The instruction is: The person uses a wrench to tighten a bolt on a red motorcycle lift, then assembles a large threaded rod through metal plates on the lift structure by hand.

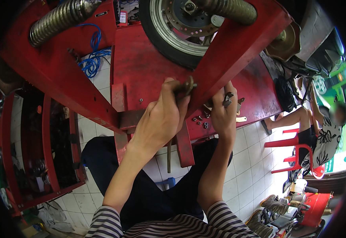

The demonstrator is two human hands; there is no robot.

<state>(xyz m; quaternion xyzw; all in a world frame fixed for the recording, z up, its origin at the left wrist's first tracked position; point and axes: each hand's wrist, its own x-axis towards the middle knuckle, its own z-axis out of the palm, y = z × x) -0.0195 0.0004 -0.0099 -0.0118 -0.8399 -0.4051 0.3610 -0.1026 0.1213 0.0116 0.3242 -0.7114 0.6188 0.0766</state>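
My left hand [163, 115] is closed round a brass-coloured metal part [189, 85] with a round, flange-like end. The part lies against the red post [220, 63] on the right. On the other side of that post, my right hand [222, 121] is closed too, with a dark metal piece [228, 99] sticking out of its fingers; most of that piece is hidden, so its kind does not show. Several small nuts and bolts [205, 125] lie on the red tabletop [137, 63] beside my right hand. A single nut [141, 100] sits left of my left hand.
A motorbike wheel [163, 37] with a brake disc rests at the far side. Another red post [62, 75] leans in from the left, under a thick threaded screw [64, 20]. Blue hose [93, 59] lies coiled at left. At right, a person sits on a red chair [285, 144].
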